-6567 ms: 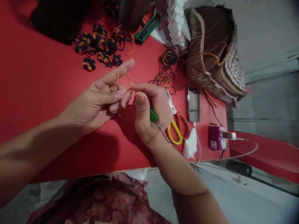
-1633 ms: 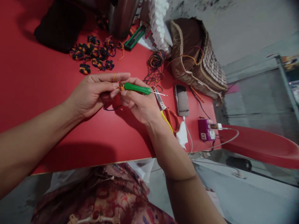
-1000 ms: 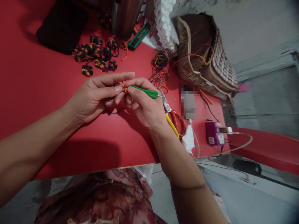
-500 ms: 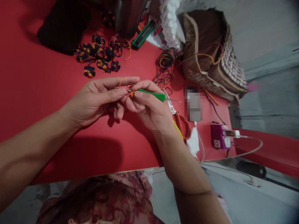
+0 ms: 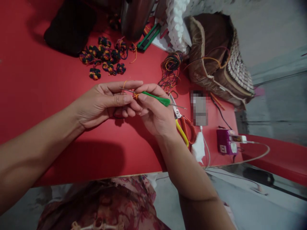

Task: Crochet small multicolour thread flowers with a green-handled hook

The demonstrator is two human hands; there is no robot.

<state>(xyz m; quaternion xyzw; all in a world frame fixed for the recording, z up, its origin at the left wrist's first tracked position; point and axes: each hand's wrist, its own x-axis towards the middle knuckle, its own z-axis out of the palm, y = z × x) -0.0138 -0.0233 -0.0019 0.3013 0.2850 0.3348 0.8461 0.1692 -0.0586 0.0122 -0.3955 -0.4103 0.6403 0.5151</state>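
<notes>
My right hand [image 5: 155, 108] grips a crochet hook [image 5: 157, 99] with a green handle; its thin metal shaft points left across the fingers of my left hand [image 5: 105, 99]. Between thumb and fingers, my left hand pinches a small piece of orange and dark yarn work [image 5: 136, 96], and a strand of orange yarn [image 5: 124, 84] loops over its raised index finger. The hook's shaft lies at the yarn work, its tip left of it. Beyond my hands lie several crocheted flowers [image 5: 105, 54] in dark and orange yarn. A loose bundle of yarn [image 5: 173, 62] sits farther right.
Scissors [image 5: 183, 127] with orange and yellow handles lie beside my right wrist. A phone [image 5: 199, 110] on a white cable and a purple box [image 5: 225, 141] are on the right. A green cutter [image 5: 149, 38], dark pouch [image 5: 69, 28] and brown bag [image 5: 216, 48] stand farther back on the red table [image 5: 91, 159].
The hook's shaft now shows more above my left thumb and slants a little more. My left hand's lower fingers have curled closer to my right hand. The view has shifted slightly.
</notes>
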